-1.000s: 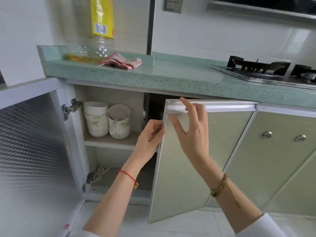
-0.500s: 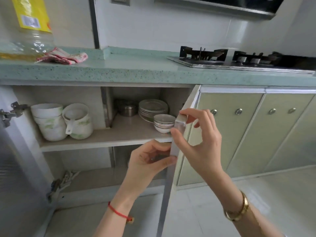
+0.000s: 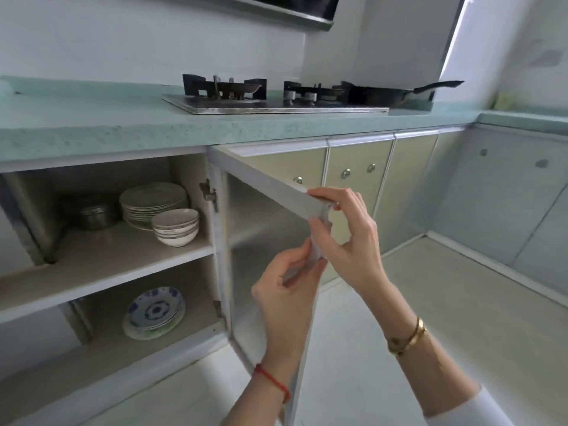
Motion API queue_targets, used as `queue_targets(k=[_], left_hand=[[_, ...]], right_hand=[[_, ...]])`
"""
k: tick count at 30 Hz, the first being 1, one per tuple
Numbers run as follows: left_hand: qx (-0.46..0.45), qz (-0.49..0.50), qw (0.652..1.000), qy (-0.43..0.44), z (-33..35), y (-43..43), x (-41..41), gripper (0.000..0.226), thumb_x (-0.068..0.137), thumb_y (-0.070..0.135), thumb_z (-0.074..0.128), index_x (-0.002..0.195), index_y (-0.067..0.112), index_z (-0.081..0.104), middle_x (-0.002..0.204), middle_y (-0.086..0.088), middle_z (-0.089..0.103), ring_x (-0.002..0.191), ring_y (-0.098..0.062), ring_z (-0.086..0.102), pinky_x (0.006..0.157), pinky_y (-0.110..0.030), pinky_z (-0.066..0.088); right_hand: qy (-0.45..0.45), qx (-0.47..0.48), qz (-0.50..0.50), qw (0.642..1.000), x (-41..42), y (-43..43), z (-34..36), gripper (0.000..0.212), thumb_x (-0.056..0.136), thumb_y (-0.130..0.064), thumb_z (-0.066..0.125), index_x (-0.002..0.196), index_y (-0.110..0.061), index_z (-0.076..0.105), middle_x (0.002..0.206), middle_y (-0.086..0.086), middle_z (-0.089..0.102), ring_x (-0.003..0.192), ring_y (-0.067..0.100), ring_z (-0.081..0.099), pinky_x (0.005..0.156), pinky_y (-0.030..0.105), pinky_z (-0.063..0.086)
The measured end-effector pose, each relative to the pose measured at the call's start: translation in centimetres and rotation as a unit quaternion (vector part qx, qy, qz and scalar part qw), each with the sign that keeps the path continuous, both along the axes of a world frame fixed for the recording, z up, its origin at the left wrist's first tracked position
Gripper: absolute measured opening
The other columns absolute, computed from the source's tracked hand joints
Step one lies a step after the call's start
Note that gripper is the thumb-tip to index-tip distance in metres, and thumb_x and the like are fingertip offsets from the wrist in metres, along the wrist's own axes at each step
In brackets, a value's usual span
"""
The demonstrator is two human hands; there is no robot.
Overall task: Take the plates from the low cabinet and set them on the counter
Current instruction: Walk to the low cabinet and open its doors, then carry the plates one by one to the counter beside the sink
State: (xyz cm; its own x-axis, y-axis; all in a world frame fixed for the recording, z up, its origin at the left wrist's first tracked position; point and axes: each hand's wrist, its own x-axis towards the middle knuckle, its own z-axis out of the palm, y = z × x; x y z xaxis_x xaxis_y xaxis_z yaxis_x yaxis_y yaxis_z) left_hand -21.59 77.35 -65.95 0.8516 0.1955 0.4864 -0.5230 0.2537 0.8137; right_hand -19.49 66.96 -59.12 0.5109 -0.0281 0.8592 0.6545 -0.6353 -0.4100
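Observation:
A stack of pale plates (image 3: 153, 200) rests on the upper shelf of the low cabinet, with a stack of white bowls (image 3: 175, 226) in front of it. On the bottom shelf lie blue-patterned plates (image 3: 155, 313). The cabinet door (image 3: 264, 241) stands swung wide open. My right hand (image 3: 344, 238) grips the door's top outer corner. My left hand (image 3: 287, 299) pinches the door's free edge just below. The green counter (image 3: 123, 124) runs above the cabinet.
A gas hob (image 3: 270, 98) sits on the counter with a dark frying pan (image 3: 384, 93) on its right burner. A metal pot (image 3: 95, 213) stands behind the plates. Closed cabinet doors with round knobs (image 3: 358, 170) run to the right. The pale tiled floor (image 3: 399, 302) lies below.
The door has swung further open and the view has shifted right. The bottom-shelf plates have come into sight. Both hands stay on the door's edge.

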Motion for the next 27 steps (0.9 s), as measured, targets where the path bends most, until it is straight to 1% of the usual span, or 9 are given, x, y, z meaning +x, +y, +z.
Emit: queue_targets(k=[5,8,12,15,17,20,23,25,27], left_hand=[[0.039,0.066,0.996,-0.049,-0.1,-3.3,1.0,0.023,0.082,0.010,0.080,0.100,0.024,0.075,0.093,0.007,0.076,0.091,-0.013,0.074,0.078,-0.017,0.056],[0.077,0.103,0.989,-0.075,-0.2,-3.7,1.6,0.023,0.082,0.008,0.079,0.100,0.022,0.073,0.097,0.000,0.073,0.092,-0.012,0.071,0.077,-0.017,0.056],[0.101,0.098,0.987,-0.076,0.2,-3.2,1.4,0.032,0.082,0.009,0.079,0.097,0.035,0.069,0.096,0.001,0.071,0.089,-0.010,0.071,0.075,-0.016,0.057],[0.142,0.052,0.986,-0.073,0.5,-2.1,1.2,0.029,0.081,0.007,0.080,0.100,0.026,0.070,0.101,0.002,0.071,0.095,-0.015,0.071,0.081,-0.026,0.060],[0.233,0.021,0.969,-0.084,0.9,-0.6,1.4,0.039,0.081,0.016,0.081,0.107,0.039,0.065,0.111,0.017,0.066,0.108,-0.011,0.064,0.093,-0.025,0.055],[0.391,-0.088,0.915,-0.048,2.1,2.6,1.5,0.038,0.080,0.043,0.073,0.106,0.063,0.054,0.122,0.045,0.047,0.121,0.010,0.043,0.100,-0.008,0.036],[0.442,-0.119,0.888,-0.032,3.1,7.7,3.2,0.041,0.083,0.029,0.075,0.116,0.047,0.059,0.119,0.030,0.061,0.117,0.008,0.054,0.098,-0.014,0.044],[0.447,-0.062,0.892,-0.025,3.5,11.9,5.1,0.041,0.084,0.016,0.074,0.114,0.041,0.062,0.112,0.027,0.066,0.110,0.007,0.060,0.093,-0.013,0.046],[0.439,0.012,0.896,0.059,2.2,16.5,7.0,0.037,0.089,0.017,0.071,0.124,0.028,0.064,0.120,0.013,0.067,0.110,-0.003,0.061,0.097,-0.026,0.050]], right_hand=[[0.006,-0.023,-0.028,0.999,1.2,-2.7,0.2,0.035,0.081,-0.002,0.064,0.115,-0.012,0.065,0.107,-0.011,0.062,0.100,0.010,0.053,0.090,0.023,0.043],[0.016,-0.039,-0.026,0.999,1.3,-3.3,0.7,0.034,0.082,-0.004,0.063,0.115,-0.012,0.065,0.106,-0.011,0.061,0.102,0.013,0.052,0.090,0.021,0.041],[0.020,-0.063,-0.050,0.997,0.7,-3.2,1.6,0.032,0.083,-0.015,0.061,0.115,-0.012,0.065,0.108,0.001,0.057,0.103,0.019,0.047,0.091,0.032,0.043],[-0.018,-0.067,-0.098,0.993,0.0,-1.9,2.9,0.036,0.084,-0.020,0.062,0.119,-0.013,0.064,0.109,0.005,0.055,0.105,0.019,0.045,0.092,0.038,0.044],[-0.068,-0.080,-0.088,0.991,-0.3,-0.3,3.6,0.029,0.085,-0.017,0.062,0.114,-0.010,0.066,0.107,0.006,0.057,0.102,0.021,0.048,0.089,0.035,0.043],[-0.109,-0.085,-0.026,0.990,-0.3,2.7,3.9,0.020,0.090,-0.012,0.057,0.106,-0.006,0.068,0.102,0.006,0.061,0.096,0.022,0.053,0.085,0.030,0.043],[-0.047,-0.067,0.052,0.995,0.5,6.5,2.5,0.021,0.093,-0.012,0.053,0.110,-0.009,0.065,0.103,0.002,0.061,0.097,0.020,0.056,0.085,0.024,0.045],[0.010,-0.053,0.086,0.995,1.7,8.7,1.2,0.022,0.093,-0.014,0.051,0.112,-0.013,0.063,0.104,-0.003,0.060,0.099,0.014,0.056,0.085,0.014,0.043],[0.063,-0.037,0.117,0.990,3.8,11.0,-0.9,0.020,0.093,-0.012,0.053,0.110,-0.015,0.063,0.101,-0.008,0.058,0.093,0.007,0.055,0.080,0.006,0.039]])
